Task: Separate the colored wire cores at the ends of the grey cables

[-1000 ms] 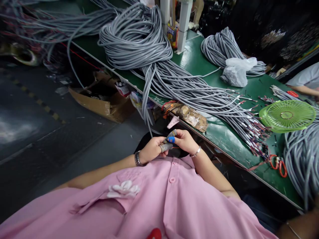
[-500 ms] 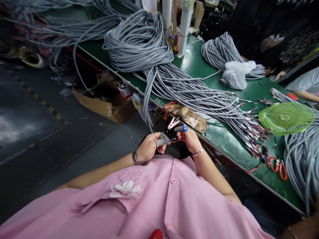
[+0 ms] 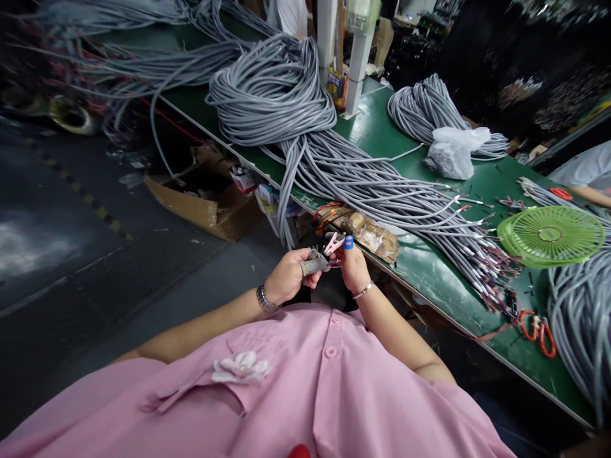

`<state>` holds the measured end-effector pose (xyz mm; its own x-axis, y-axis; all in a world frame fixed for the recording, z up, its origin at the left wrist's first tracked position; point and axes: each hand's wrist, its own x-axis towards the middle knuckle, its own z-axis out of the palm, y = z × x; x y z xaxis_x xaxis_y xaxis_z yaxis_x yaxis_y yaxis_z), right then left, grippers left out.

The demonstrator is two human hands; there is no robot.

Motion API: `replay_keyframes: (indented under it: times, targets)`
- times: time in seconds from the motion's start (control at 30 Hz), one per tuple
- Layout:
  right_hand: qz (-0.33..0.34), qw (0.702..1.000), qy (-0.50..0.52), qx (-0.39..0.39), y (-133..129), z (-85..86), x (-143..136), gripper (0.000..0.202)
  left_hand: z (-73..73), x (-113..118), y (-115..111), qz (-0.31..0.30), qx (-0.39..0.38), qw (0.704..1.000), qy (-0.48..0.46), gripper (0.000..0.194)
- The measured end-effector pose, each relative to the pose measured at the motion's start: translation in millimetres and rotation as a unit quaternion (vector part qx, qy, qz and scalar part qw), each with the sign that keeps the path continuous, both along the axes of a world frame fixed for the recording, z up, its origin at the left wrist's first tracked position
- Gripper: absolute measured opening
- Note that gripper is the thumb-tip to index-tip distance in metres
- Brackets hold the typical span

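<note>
Left of the taped block [image 3: 375, 235], I see a cardboard box [image 3: 191, 202] on the floor, then a big coil of gray cables [image 3: 274, 92] on the green surface [image 3: 415, 245], farther from me than the block.

Nearer me than the block and to its left, my left hand [image 3: 289, 277] pinches a small bunch of thin wires [image 3: 319, 253]. Something gray lies along its fingertips; I can't tell if it's a finger wrap or a cable sleeve.

A pink clip [image 3: 333, 244] shows just left of the block. Beside it, my right hand [image 3: 352, 267], blue band [image 3: 349, 242] on the thumb, has its fingers curled close to the wires; I can't tell whether they grip anything or touch the clip.

Right of the block are a plastic bag [image 3: 456, 154], a spread of stripped cable ends [image 3: 494, 270], orange-handled scissors [image 3: 537, 334] and a green fan [image 3: 551, 235]. A co-worker's arm [image 3: 592, 194] shows beyond the fan.
</note>
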<state>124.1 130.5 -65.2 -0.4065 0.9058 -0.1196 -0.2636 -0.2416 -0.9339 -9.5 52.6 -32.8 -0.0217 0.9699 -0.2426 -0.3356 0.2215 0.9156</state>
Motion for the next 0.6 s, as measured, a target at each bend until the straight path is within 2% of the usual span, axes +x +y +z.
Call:
replay_keyframes:
  times: [0.13,0.33,0.6]
  targets:
    - [0.017,0.993,0.072,-0.091,2,3.6,-7,0.052,-5.3,1,3,-0.012,-0.006,1.0,-0.008,0.023]
    - [-0.029,0.987,0.105,-0.117,4,2.6,-12,0.042,-13.4,3,3,-0.032,-0.008,0.999,0.005,0.022]
    - [0.011,0.977,0.12,-0.176,1,2.3,-8,0.054,-13.7,-2,0,-0.024,-0.012,1.0,-0.015,0.018]
